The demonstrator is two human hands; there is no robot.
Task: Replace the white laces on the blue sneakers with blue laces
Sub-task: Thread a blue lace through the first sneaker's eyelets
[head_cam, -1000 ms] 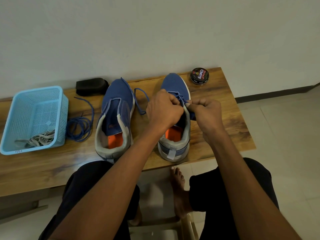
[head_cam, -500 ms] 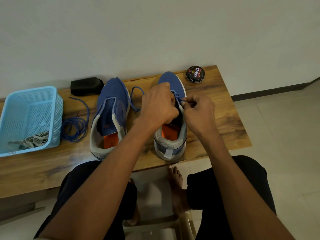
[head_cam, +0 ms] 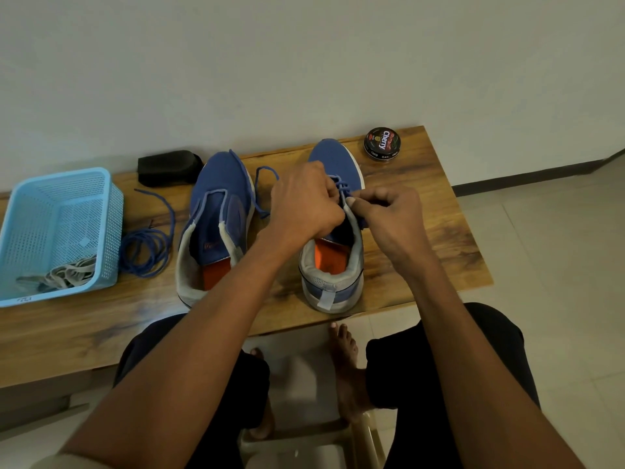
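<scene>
1. Right sneaker [head_cam: 333,231] near table [head_cam: 422,252] front edge, right of centre; blue lace [head_cam: 340,186] partly threaded through its eyelets.
2. Left hand [head_cam: 304,204] over tongue, fingers curled tight on the lace.
3. Right hand [head_cam: 389,214] beside it, fingers pinching the lace.
4. Left sneaker [head_cam: 213,225] at centre, unlaced.
5. Second blue lace [head_cam: 145,245] coiled beside basket [head_cam: 111,214] at left edge; white laces [head_cam: 64,274] inside.
6. Polish tin [head_cam: 382,143] at far right corner.

Both hands [head_cam: 345,208] pinch blue lace [head_cam: 341,189] at right sneaker [head_cam: 334,231].
</scene>
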